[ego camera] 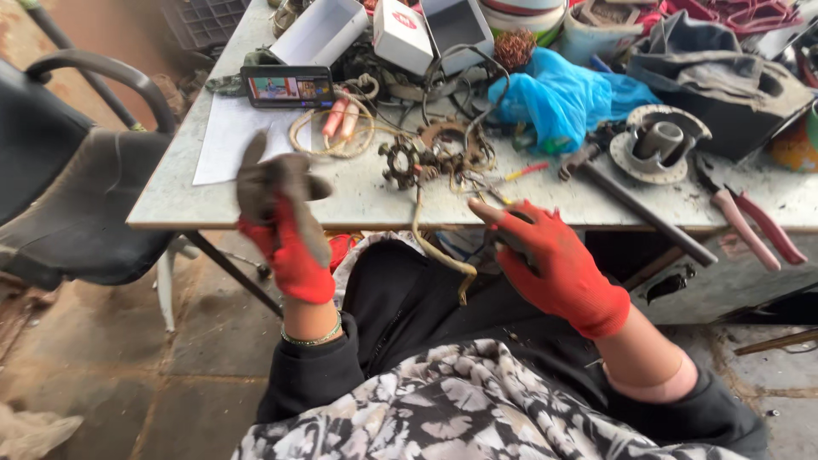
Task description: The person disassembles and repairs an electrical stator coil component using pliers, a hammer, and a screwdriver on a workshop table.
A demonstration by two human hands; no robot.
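Both my hands wear red gloves with dirty grey palms. My left hand (285, 217) is raised at the table's front edge, fingers apart and holding nothing. My right hand (545, 260) is below the edge, its fingers closed on a thin wire (434, 247) that hangs down from a tangle of copper winding and a toothed metal ring (400, 162) on the table. The wire curves toward my lap.
The worn grey table (196, 200) carries a phone (288, 87) with a lit screen, white boxes (400, 34), a blue plastic bag (562, 98), a round metal flange (656, 145), a long metal bar (648, 213), red-handled pliers (754, 226). A dark chair (77, 187) stands at left.
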